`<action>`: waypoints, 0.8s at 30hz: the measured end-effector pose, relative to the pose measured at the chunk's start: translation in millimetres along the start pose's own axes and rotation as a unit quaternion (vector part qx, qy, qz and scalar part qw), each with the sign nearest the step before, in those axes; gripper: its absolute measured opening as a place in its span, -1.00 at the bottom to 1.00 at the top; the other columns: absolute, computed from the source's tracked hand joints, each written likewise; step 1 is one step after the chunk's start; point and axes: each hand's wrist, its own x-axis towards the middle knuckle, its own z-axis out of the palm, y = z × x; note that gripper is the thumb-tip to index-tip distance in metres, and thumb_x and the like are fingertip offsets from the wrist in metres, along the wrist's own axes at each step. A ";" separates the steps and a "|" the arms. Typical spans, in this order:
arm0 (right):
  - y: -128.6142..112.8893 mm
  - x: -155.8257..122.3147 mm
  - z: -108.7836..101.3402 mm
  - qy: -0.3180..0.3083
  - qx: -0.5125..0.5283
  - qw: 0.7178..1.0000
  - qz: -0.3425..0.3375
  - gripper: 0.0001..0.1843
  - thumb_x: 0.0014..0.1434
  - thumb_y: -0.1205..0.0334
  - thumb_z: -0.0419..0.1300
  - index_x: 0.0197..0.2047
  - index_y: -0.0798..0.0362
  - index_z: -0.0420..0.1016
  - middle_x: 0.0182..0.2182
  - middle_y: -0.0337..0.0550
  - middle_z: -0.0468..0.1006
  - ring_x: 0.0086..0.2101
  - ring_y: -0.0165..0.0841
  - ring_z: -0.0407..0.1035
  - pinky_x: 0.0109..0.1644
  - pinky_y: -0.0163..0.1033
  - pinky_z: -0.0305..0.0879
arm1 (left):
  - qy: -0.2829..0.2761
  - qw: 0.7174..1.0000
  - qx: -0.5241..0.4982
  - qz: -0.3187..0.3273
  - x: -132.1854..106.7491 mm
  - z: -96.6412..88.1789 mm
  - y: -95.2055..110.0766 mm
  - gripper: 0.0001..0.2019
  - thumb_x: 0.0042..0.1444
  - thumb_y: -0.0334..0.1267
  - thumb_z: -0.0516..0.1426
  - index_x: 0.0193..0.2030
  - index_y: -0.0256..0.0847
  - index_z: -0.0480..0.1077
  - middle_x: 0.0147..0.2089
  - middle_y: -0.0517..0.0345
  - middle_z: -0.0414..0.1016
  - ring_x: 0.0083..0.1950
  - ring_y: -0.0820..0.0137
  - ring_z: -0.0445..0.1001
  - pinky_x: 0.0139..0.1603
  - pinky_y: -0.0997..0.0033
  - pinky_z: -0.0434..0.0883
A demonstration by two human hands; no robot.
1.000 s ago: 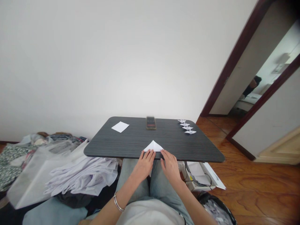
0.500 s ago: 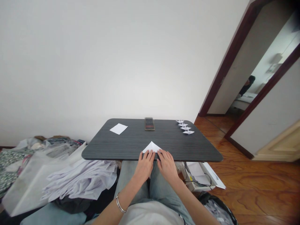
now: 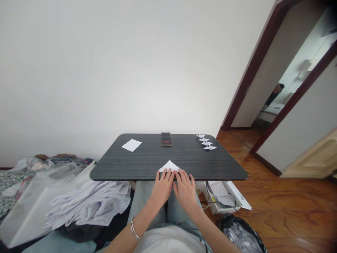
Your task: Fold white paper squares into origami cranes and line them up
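Head view: a white plaster wall (image 3: 105, 70) rises behind a dark grey wood-grain table with rounded corners (image 3: 147, 158). Right of the table lie a reddish-brown wooden floor (image 3: 276, 196) and a doorway with a dark red frame (image 3: 252, 70). Left of the table is a heap of white cloth (image 3: 89, 203), and below its right corner sits a black bin of shredded paper (image 3: 242, 235).

On the table's far side lie a flat white paper rectangle (image 3: 131, 145), a small dark rectangular object (image 3: 166, 139) and a row of four white origami cranes (image 3: 206, 142).

At the table's near edge lies a folded white paper triangle (image 3: 170, 166), its point facing away from the person. The left hand (image 3: 162, 189) and right hand (image 3: 185, 191) are side by side, fingers straight and slightly spread. The left fingertips (image 3: 163, 172) touch the triangle's near edge, and the right fingertips (image 3: 180, 172) sit at its right corner. Whether they grip it, I cannot tell.
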 end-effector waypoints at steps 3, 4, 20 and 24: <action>-0.3 -0.3 -2.3 -0.004 -0.005 1.000 0.007 -0.56 0.22 0.25 -0.04 0.15 0.11 0.27 0.12 0.05 0.33 0.12 -0.12 0.15 0.19 0.11 -0.13 | -0.005 1.000 0.005 0.008 0.2 -1.6 -2.7 -0.51 0.16 -0.34 -0.06 0.26 -0.20 0.05 0.27 -0.04 0.18 0.25 0.16 0.13 0.18 -0.02 0.13; 0.0 -0.1 -2.9 -0.006 -0.006 1.000 0.007 -0.57 0.22 0.24 -0.04 0.15 0.09 0.27 0.12 0.05 0.33 0.11 -0.12 0.16 0.19 0.12 -0.14 | -0.008 1.000 0.007 0.010 0.3 -2.0 -3.5 -0.51 0.16 -0.35 -0.06 0.26 -0.19 0.05 0.27 -0.04 0.17 0.25 0.17 0.14 0.17 -0.02 0.14; 2.0 2.0 -4.3 -0.020 -0.017 1.000 -0.015 -0.52 0.20 0.15 0.05 0.19 -0.08 0.21 0.13 -0.01 0.31 0.07 -0.09 0.17 0.18 0.20 -0.15 | 0.013 0.999 0.021 0.020 -5.2 9.1 -7.6 -0.47 0.13 -0.34 -0.04 0.27 -0.37 0.03 0.31 -0.15 0.10 0.32 0.12 0.02 0.24 0.06 0.09; 2.1 2.9 -3.9 -0.019 -0.018 1.000 -0.013 -0.52 0.20 0.13 0.05 0.19 -0.06 0.22 0.12 0.02 0.32 0.07 -0.07 0.16 0.18 0.22 -0.18 | -0.004 1.000 0.008 0.019 -3.2 5.0 -9.3 -0.45 0.13 -0.28 -0.02 0.27 -0.33 0.02 0.31 -0.13 0.09 0.31 0.14 0.05 0.25 0.07 0.05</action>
